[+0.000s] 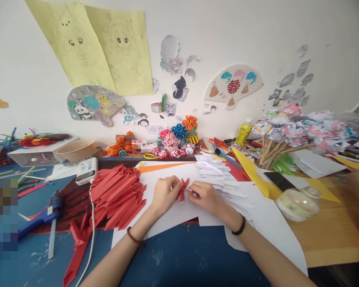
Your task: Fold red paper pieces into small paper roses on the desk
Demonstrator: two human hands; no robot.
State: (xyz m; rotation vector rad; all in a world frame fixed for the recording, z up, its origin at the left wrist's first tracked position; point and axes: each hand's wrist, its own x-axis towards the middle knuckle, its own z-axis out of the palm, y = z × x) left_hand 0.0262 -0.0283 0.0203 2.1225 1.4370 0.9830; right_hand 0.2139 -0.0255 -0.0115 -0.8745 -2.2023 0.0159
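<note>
Both hands on the red folded paper!

Here it is, the red folded paper (182, 190), held over a white sheet (173, 215) just right of the red strip pile (116, 195), our landmark. The left hand (167, 195), on the side nearer the pile, has thumb and forefinger pinched closely together on its left edge. Over at the edge facing away from the pile, the right hand (208, 197) has its fingers curled nearly together; whether they clamp the paper or only touch it, I can't tell. Farther right of the pile, white strips (224, 179) lie fanned out. Left of the pile, there's a blue glue gun (49, 213); a white cable (92, 231) runs down past the pile's left side.
</note>
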